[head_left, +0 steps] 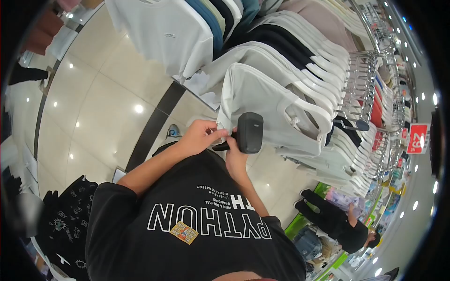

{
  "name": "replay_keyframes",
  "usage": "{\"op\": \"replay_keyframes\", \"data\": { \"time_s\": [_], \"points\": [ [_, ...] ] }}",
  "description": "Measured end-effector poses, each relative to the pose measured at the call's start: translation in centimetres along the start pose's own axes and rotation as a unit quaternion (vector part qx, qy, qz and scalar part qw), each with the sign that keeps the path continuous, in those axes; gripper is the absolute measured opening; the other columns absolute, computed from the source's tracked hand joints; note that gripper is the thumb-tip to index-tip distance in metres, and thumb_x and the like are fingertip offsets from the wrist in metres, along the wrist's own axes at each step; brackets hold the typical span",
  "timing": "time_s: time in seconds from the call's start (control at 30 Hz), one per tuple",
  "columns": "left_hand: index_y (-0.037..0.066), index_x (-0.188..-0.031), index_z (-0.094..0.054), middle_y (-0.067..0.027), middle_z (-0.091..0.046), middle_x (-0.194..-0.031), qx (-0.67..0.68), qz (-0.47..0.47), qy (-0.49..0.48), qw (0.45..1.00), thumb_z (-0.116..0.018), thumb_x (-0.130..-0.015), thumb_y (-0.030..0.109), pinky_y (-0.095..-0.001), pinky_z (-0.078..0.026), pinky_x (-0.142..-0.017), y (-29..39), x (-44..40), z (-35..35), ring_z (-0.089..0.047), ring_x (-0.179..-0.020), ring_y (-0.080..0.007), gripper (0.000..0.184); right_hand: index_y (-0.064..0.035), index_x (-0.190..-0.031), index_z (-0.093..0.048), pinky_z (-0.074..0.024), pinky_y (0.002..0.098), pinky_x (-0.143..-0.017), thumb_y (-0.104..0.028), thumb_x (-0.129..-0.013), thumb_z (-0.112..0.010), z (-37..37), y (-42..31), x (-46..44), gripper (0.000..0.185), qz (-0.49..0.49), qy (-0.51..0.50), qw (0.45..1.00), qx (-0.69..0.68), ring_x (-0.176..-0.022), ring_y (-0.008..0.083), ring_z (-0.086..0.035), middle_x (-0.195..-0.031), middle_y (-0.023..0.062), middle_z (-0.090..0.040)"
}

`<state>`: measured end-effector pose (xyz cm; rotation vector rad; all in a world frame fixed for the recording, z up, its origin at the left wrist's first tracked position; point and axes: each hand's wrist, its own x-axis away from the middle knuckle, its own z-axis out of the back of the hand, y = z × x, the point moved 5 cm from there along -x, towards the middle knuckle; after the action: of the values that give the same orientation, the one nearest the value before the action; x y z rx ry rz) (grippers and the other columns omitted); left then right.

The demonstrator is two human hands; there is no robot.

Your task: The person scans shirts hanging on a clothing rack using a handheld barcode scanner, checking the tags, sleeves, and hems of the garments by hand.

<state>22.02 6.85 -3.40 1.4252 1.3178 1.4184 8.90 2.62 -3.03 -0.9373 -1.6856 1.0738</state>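
My left hand (202, 136) is closed, its thumb and fingers pinching the sleeve end of a white shirt (262, 96). That shirt hangs at the front of a rack, on a white hanger (313, 108). Close beside it, my right hand (236, 153) is wrapped round a black handheld scanner (250, 133) with a rounded, boxy head. The scanner's head faces up toward me and hides part of my right fingers. Both hands almost meet at the sleeve, in front of my black T-shirt (187, 253).
More white, black and coloured shirts (201, 28) hang along the metal rack (363, 70). A red price sign (417, 138) hangs at the right. Another person in black (349, 232) stands farther off at the lower right. Dark printed clothes (63, 229) are at the lower left, above glossy floor tiles (112, 98).
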Motion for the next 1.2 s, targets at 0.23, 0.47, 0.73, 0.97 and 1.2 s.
{"op": "replay_keyframes", "data": {
  "time_s": [0.23, 0.47, 0.73, 0.97, 1.2],
  "points": [
    [-0.001, -0.089, -0.059, 0.0048, -0.052, -0.069, 0.018, -0.035, 0.035, 0.999, -0.049, -0.092, 0.027, -0.0207, -0.036, -0.059, 2.6, 0.0, 1.9, -0.042, -0.066, -0.0031, 0.03, -0.0064, -0.095, -0.049, -0.0402, 0.0304, -0.084, 0.005, -0.071, -0.046, -0.6, -0.5, -0.8, 0.027, -0.085, -0.034, 0.98, -0.175, -0.092, 0.0142, -0.046, -0.093, 0.0021, -0.045],
    [-0.002, -0.094, -0.059, 0.0041, -0.056, -0.079, 0.143, -0.015, 0.074, 0.987, -0.044, -0.094, 0.027, -0.0197, -0.038, -0.065, 0.5, -0.8, 3.3, -0.046, -0.071, -0.0022, 0.032, -0.0041, -0.092, -0.046, -0.0411, 0.0362, -0.084, -0.004, -0.062, -0.049, -0.5, -0.8, -0.6, 0.03, -0.086, -0.12, 0.957, -0.251, -0.09, 0.0206, -0.049, -0.089, 0.0067, -0.047],
    [-0.001, -0.105, -0.058, -0.0059, -0.062, -0.096, 0.332, 0.087, 0.013, 0.939, -0.045, -0.093, 0.028, -0.0246, -0.046, -0.076, 1.0, -0.9, 3.3, -0.059, -0.085, -0.011, 0.034, -0.0065, -0.088, -0.042, -0.0439, 0.0423, -0.084, -0.012, -0.056, -0.051, -0.1, -0.7, -0.8, 0.034, -0.137, -0.225, 0.9, -0.347, -0.089, 0.0293, -0.053, -0.09, 0.0145, -0.053],
    [-0.002, -0.11, -0.055, -0.0064, -0.061, -0.099, 0.372, 0.119, -0.055, 0.919, -0.046, -0.092, 0.027, -0.0249, -0.046, -0.077, 2.7, -0.4, 3.5, -0.058, -0.087, -0.0116, 0.035, -0.0028, -0.104, -0.046, -0.0432, 0.04, -0.087, -0.013, -0.062, -0.057, 0.8, -0.5, -0.8, 0.044, -0.087, -0.188, 0.929, -0.307, -0.094, 0.0263, -0.052, -0.099, 0.0128, -0.053],
    [-0.001, -0.1, -0.061, -0.0027, -0.062, -0.091, 0.291, 0.052, -0.059, 0.953, -0.049, -0.091, 0.024, -0.0218, -0.043, -0.072, 5.0, 0.6, 4.0, -0.054, -0.083, -0.0064, 0.029, -0.0022, -0.113, -0.05, -0.0432, 0.0291, -0.08, -0.002, -0.074, -0.064, -1.3, -4.3, -0.3, 0.041, 0.16, -0.064, 0.985, -0.022, -0.094, 0.0147, -0.05, -0.101, 0.0054, -0.053]
  ]
}}
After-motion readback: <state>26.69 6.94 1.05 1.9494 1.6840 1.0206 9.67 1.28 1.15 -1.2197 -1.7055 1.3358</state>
